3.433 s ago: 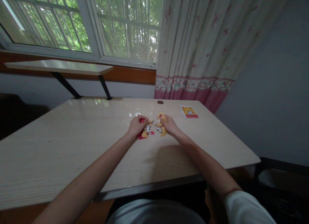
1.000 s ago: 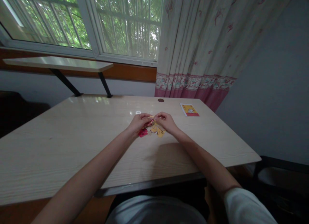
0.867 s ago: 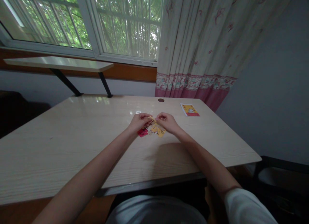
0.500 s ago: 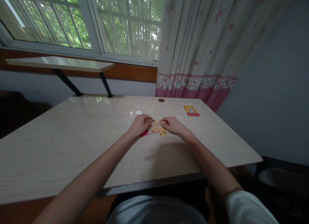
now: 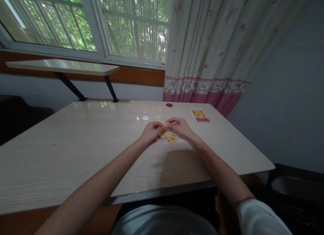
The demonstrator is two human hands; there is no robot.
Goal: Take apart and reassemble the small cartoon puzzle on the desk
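My left hand (image 5: pixel 153 131) and my right hand (image 5: pixel 179 127) meet fingertip to fingertip above the middle of the table. Between their pinched fingers is a small yellow puzzle piece (image 5: pixel 166 125), partly covered by the fingertips. Just below lie more puzzle pieces (image 5: pixel 171 138), yellow with red, white and dark print, flat on the wood. My left hand hides some of them, and a bit of red shows beside its edge.
A yellow and red picture card (image 5: pixel 199 115) lies at the table's back right. Near the back edge is a round brown cable-hole cover (image 5: pixel 169 105). A raised shelf (image 5: pixel 63 67) on black legs stands at the back left. A patterned curtain (image 5: pixel 202 59) hangs behind the table.
My left hand has moved right and my right hand slightly left and up, so their fingertips now come together over the pieces. The card has stayed put.
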